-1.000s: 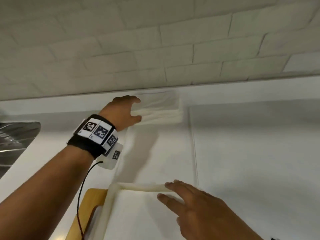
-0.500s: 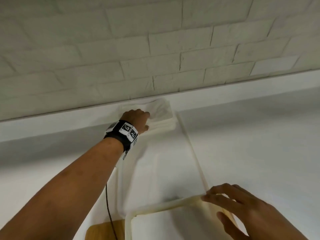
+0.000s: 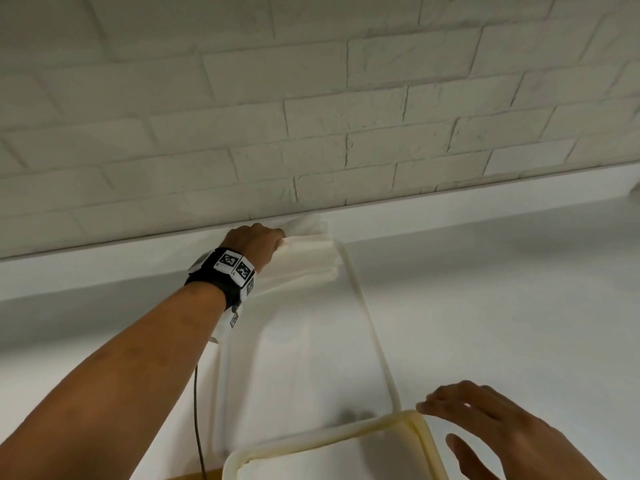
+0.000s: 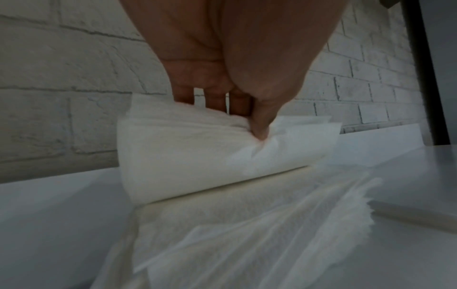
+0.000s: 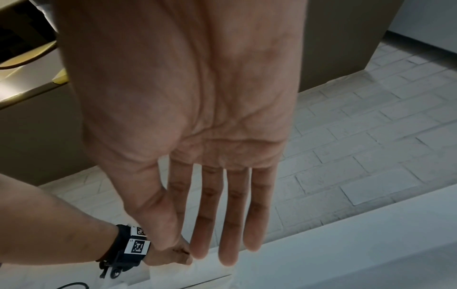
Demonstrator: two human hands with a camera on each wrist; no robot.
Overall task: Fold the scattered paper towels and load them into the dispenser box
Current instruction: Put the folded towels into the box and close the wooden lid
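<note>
A folded stack of white paper towels (image 3: 308,258) lies at the far end of the counter, close to the brick wall. My left hand (image 3: 256,244) grips it, thumb (image 4: 259,125) pressed into the front and fingers behind the stack (image 4: 185,152). Loose white towel sheets (image 4: 247,234) spread from the stack toward me (image 3: 304,358). A white box with a cream rim (image 3: 329,434) sits at the near edge. My right hand (image 3: 478,420) hovers at its right corner, fingers straight (image 5: 222,234), holding nothing.
White counter (image 3: 502,306) runs along a white brick wall (image 3: 346,116). A wooden board (image 3: 194,476) shows under the box at the bottom edge. A thin cable (image 3: 196,410) hangs from my left wrist band. A dark post (image 4: 420,68) stands right of the stack.
My left hand has curled round the folded stack by the wall and bunched it. My right hand has slid from the middle of the box rim to its right corner.
</note>
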